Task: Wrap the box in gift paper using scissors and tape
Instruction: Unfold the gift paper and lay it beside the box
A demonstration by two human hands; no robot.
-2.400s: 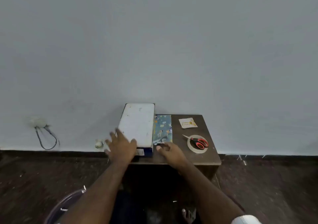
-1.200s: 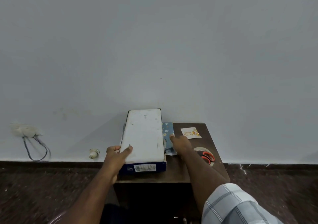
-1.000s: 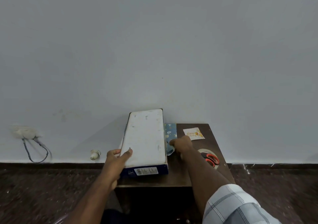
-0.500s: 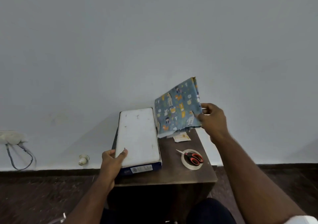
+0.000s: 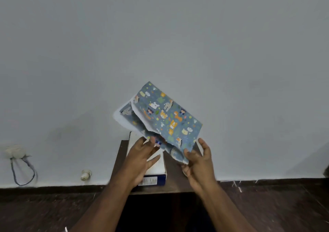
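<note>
**A:** Where do we stand on the wrapping?

**B:** Right at the start, we'd judge. The folded gift paper is up in the air above the surface, between our two hands, and it is only starting to come open: a white underside and an inner layer show at its upper left edge. The box lies bare on the surface underneath, white top up, blue end with a label toward us. No paper is around it.

**A:** And the hands?

**B:** Our right hand pinches the lower corner of the paper, thumb on the printed face. Our left hand has its fingertips at the lower left edge, where the layers part, seemingly separating them. We cannot tell how firmly it grips, but the fingers are curled onto the paper.

**A:** So what's left?

**B:** Nearly all of it, as we read it: unfold the sheet fully, lay it down, set the box on it, trim, fold and tape. Nothing has been cut or stuck so far.

**A:** Count things for us.

**B:** One box, one folded sheet of paper, one small dark surface, two hands. We see no scissors and no tape here; the paper and our right hand cover the right part of the surface, so they may be hidden there. Down on the wall, one socket with a looped cable.
</note>
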